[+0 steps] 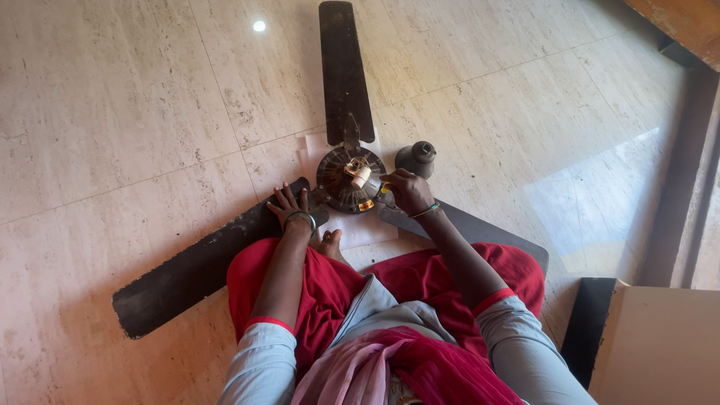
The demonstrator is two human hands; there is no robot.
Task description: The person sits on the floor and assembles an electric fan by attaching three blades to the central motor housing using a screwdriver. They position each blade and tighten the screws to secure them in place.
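Note:
A dark ceiling fan lies on the tiled floor, its round motor hub (pixel 346 178) in front of me with a small white part on top. One blade (pixel 343 71) points away, one blade (pixel 199 266) runs to my left, one (pixel 480 229) to my right. My left hand (pixel 289 208) rests flat, fingers spread, on the left blade near the hub. My right hand (pixel 406 190) is closed on a small tool with a yellow handle (pixel 383 189), its tip at the hub's right edge.
A dark bell-shaped fan cover (pixel 417 158) stands on the floor right of the hub. White paper (pixel 360 229) lies under the hub. A pale box (pixel 652 341) sits at the lower right, a wooden edge at the upper right. My legs in red cloth are folded below.

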